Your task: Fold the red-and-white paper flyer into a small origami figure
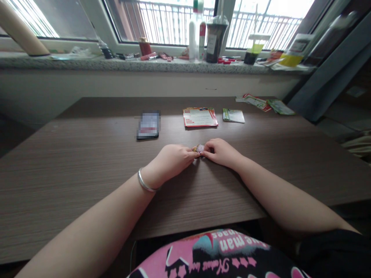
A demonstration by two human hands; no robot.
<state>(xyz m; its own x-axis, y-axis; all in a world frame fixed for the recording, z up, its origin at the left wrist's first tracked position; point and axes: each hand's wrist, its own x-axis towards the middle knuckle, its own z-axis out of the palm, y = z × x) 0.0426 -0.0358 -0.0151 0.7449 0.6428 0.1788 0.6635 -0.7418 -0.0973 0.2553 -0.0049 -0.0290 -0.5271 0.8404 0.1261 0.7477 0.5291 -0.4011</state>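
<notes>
Both hands meet over the middle of the brown table [95,170]. Between their fingertips is a small, crumpled-looking piece [198,148] in whitish and yellow tones; its exact kind is too small to make out. My left hand [176,156], with a silver bangle on the wrist, pinches its left side. From the right, my right hand [222,151] grips it with curled thumb and forefinger. Just beyond the hands lies a stack of printed cards [200,117] with red edges. A smaller green-and-white stack [233,115] sits to its right.
A phone-like dark device [148,125], its screen blurred, lies left of the cards. Several colourful packets [257,102] rest at the far right corner. The stone windowsill [130,66] behind carries a dark drink cup [216,40], bottles and small clutter. A grey curtain [327,73] hangs at right.
</notes>
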